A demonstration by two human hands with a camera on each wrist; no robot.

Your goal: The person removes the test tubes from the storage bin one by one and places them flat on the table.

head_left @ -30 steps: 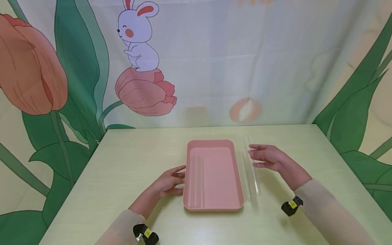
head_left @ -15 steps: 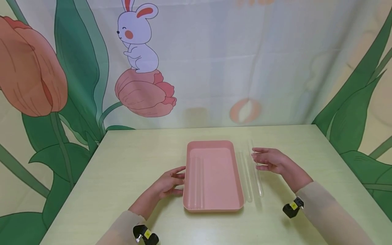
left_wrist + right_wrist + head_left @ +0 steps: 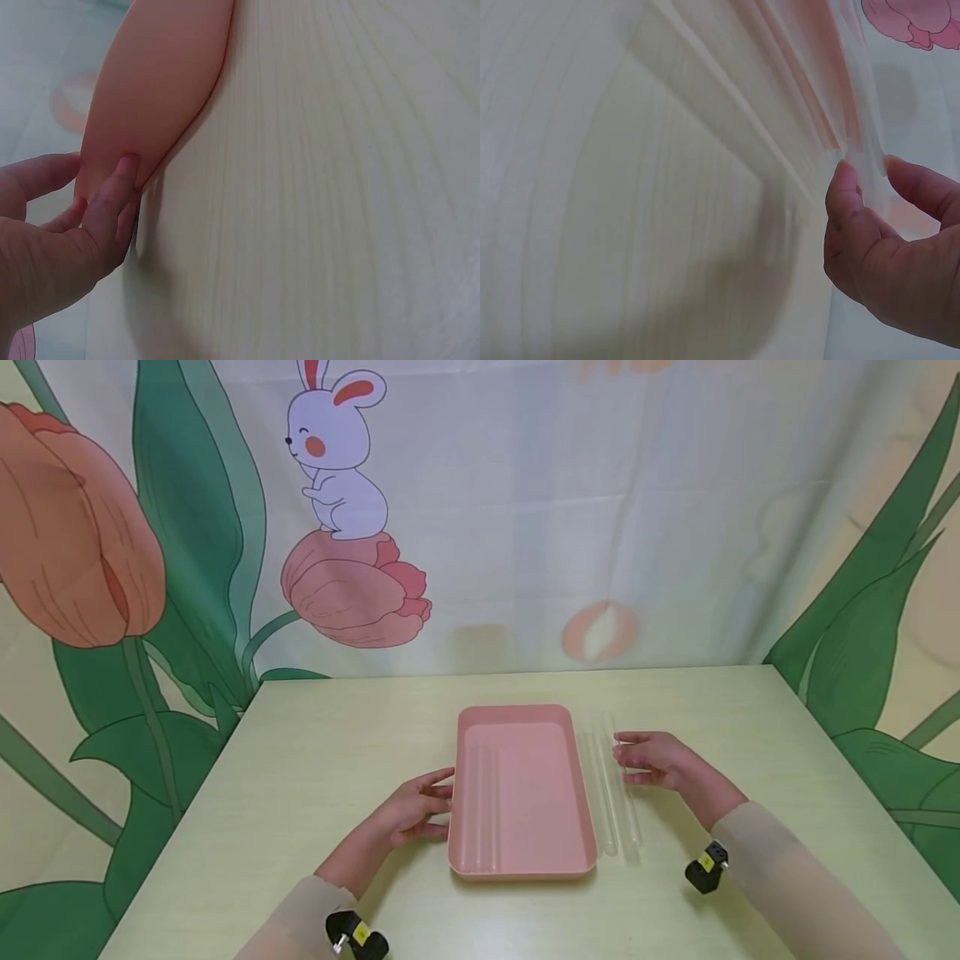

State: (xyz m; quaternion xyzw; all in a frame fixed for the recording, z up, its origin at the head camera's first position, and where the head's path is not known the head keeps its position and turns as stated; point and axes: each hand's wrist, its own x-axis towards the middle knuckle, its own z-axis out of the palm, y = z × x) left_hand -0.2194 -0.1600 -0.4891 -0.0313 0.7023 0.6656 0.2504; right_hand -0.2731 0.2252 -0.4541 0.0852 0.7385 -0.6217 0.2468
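A pink tray lies on the table with slender clear tubes along its left side. At the tray's outer left wall, my left hand touches with fingers mostly extended; the left wrist view shows its fingertips against the wall. To the right of the tray, my right hand pinches a long clear tube between thumb and fingers. In the right wrist view that transparent tube passes between the fingertips. Another clear tube lies between the tray and the held one.
The pale wood-grain table reaches back to a hanging cloth printed with a rabbit and tulips. Small black cameras sit at both wrists, the right one beside the sleeve.
My right hand shifts slightly right, then back left and nearer to me, with the clear tube in its fingers. The left hand and the tray stay in place.
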